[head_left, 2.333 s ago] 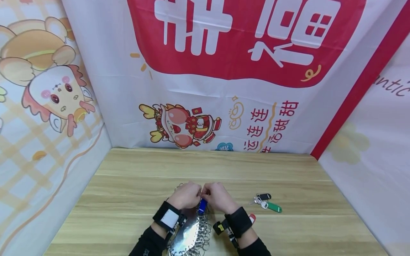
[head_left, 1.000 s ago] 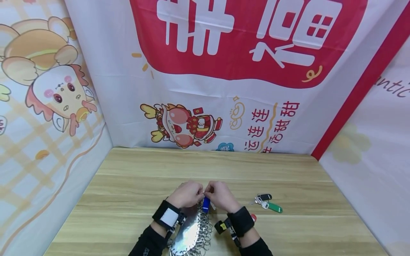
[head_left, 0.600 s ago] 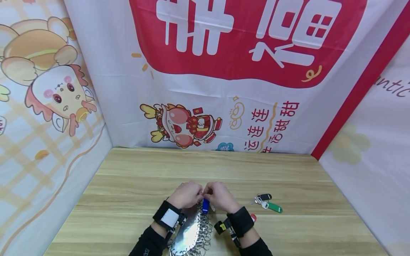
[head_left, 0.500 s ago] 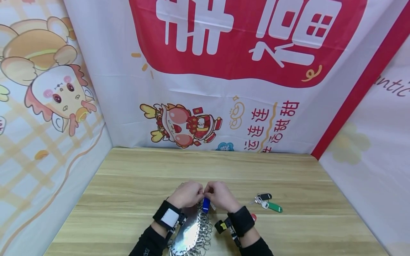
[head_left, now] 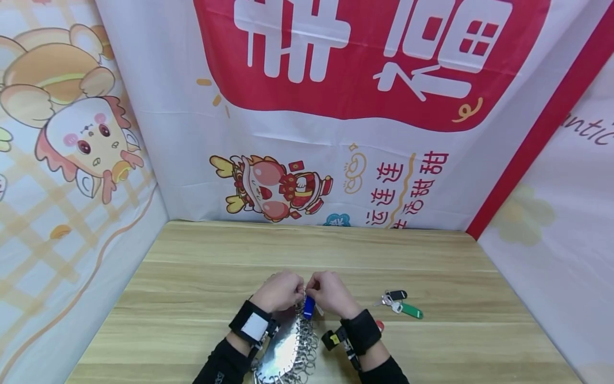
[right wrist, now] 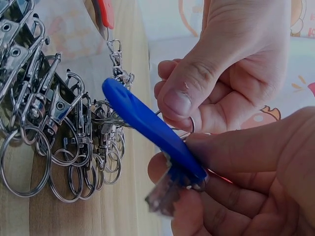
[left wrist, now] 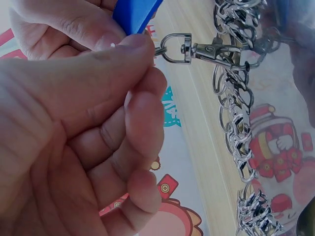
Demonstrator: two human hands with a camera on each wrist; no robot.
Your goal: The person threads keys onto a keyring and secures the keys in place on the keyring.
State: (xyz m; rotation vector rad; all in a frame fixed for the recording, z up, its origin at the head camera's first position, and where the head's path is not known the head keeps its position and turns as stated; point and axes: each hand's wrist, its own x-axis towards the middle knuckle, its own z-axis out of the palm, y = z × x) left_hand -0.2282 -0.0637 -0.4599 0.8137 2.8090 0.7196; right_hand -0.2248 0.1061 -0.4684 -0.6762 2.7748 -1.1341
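Observation:
My left hand [left wrist: 88, 118] pinches a split ring [right wrist: 192, 125] between thumb and fingertips; the ring joins a silver swivel clasp [left wrist: 211, 51] hooked at the rim of a shiny metal tray [head_left: 283, 344]. My right hand [right wrist: 241, 172] holds a blue key tag [right wrist: 147, 130] by one end, right at that ring. A metal key [right wrist: 165, 194] hangs from the tag, partly behind the fingers. In the head view the two hands [head_left: 283, 292] meet above the tray's far end, the blue tag just below the fingertips. Many more clasps with rings [right wrist: 66, 152] line the rim.
To the right on the wooden table [head_left: 455, 277] lie keys with a black tag [head_left: 397, 295] and a green tag [head_left: 411, 311]. A red piece [head_left: 380, 325] shows behind the right wrist. Another red piece [right wrist: 106, 12] appears beside the clasps. Printed cloth walls [head_left: 307, 128] enclose the table.
Since the oldest frame, the blue tag and right hand have shifted slightly right, and a bit of the key shows beside the tag. In the latest frames the hands stay nearly still.

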